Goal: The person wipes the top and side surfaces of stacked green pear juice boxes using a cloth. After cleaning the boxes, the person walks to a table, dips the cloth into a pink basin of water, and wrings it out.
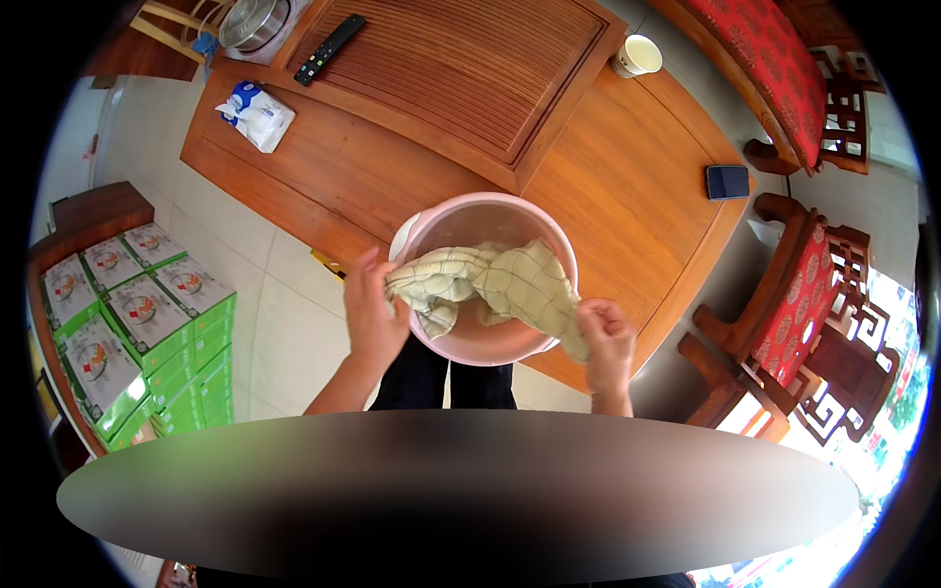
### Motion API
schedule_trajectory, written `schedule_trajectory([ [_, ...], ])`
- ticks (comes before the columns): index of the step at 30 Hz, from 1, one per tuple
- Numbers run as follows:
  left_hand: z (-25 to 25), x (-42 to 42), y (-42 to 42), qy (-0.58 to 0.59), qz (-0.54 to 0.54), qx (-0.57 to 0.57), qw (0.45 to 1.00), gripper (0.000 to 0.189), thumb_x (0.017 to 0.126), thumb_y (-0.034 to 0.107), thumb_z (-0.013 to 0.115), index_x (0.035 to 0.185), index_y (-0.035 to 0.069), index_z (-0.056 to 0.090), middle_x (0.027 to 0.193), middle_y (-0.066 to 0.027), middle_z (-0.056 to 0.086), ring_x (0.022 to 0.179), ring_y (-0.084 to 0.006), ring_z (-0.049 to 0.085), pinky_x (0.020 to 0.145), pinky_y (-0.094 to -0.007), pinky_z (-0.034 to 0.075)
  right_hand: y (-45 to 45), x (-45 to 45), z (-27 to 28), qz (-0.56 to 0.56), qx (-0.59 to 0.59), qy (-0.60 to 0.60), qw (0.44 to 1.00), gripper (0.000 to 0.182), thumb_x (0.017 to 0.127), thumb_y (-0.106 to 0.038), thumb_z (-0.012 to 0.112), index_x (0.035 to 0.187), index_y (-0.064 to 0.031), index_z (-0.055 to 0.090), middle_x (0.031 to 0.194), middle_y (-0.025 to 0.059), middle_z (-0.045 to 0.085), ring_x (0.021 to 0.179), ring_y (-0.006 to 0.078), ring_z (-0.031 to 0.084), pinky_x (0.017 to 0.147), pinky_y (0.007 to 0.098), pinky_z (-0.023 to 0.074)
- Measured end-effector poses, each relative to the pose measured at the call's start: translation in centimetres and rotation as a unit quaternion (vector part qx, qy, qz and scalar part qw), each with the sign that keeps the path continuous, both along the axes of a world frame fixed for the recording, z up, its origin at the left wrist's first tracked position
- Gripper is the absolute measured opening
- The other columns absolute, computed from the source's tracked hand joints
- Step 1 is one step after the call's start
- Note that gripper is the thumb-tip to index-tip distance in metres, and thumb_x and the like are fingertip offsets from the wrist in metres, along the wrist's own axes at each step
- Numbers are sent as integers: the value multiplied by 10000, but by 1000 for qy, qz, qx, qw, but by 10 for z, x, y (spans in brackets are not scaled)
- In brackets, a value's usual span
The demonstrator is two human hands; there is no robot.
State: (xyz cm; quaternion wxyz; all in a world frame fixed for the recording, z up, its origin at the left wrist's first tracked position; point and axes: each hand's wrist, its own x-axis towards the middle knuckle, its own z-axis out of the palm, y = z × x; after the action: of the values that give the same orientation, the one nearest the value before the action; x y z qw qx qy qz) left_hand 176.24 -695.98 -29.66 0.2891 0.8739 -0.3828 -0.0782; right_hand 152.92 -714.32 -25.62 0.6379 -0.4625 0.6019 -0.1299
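Observation:
A pale green checked cloth (526, 275) is stretched across a pink plastic basin (485, 359) at the near edge of the wooden table. My left hand (375, 309) grips the cloth's left end at the basin's rim, thumb and fingers around it. On the other side my right hand (609, 334) pinches the cloth's right end just outside the rim. The middle of the cloth sags over the basin, with folds hanging inside. Water seems to lie in the basin, though its level cannot be told.
On the wooden table (625, 198) are a tissue pack (257, 117), a black remote control (329, 50), a paper cup (637, 56) and a smartphone (727, 182). Green-sided boxes (176, 323) are stacked at left. Carved wooden chairs with red cushions (798, 301) stand at right.

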Motion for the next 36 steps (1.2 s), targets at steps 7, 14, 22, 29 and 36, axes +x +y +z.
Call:
schedule_trajectory([
  [7,-54,-36,-45,97,-270,99,953,761,694,25,711,1395,77,419,1452,-158,391,1360,-359,360,1100,-498,311,39,30,-50,458,-395,237,760,672,734,-328,810,1271,-12,559,1343,217,495,1239,336,504,972,420,450],
  [14,-90,-35,-63,58,-319,253,912,946,654,114,803,1472,72,330,1521,-169,312,1430,-385,242,1151,-513,234,61,43,-103,535,-246,319,743,1215,641,-419,852,1527,-9,128,1555,288,114,1427,501,134,1105,560,276],
  [22,-133,-34,-50,100,-288,191,933,722,748,-10,633,1433,59,416,1561,-231,208,1442,-443,186,1155,-547,224,54,55,-136,653,-184,400,617,1053,752,-396,769,1527,-26,160,1548,274,192,1451,448,124,1144,537,217],
  [29,-111,-27,-63,143,-249,222,932,533,827,-43,510,1350,58,521,1513,-248,278,1420,-438,236,1151,-478,287,42,47,-118,536,-218,336,743,488,897,-81,506,1379,-41,442,1316,226,501,1212,403,511,920,449,502],
  [36,-76,-21,-75,252,-272,196,908,615,768,-97,604,1359,46,519,1427,-182,448,1387,-346,348,1149,-400,294,35,43,0,452,-254,154,841,393,763,-21,640,1152,-12,581,986,187,613,973,371,617,766,446,531],
])
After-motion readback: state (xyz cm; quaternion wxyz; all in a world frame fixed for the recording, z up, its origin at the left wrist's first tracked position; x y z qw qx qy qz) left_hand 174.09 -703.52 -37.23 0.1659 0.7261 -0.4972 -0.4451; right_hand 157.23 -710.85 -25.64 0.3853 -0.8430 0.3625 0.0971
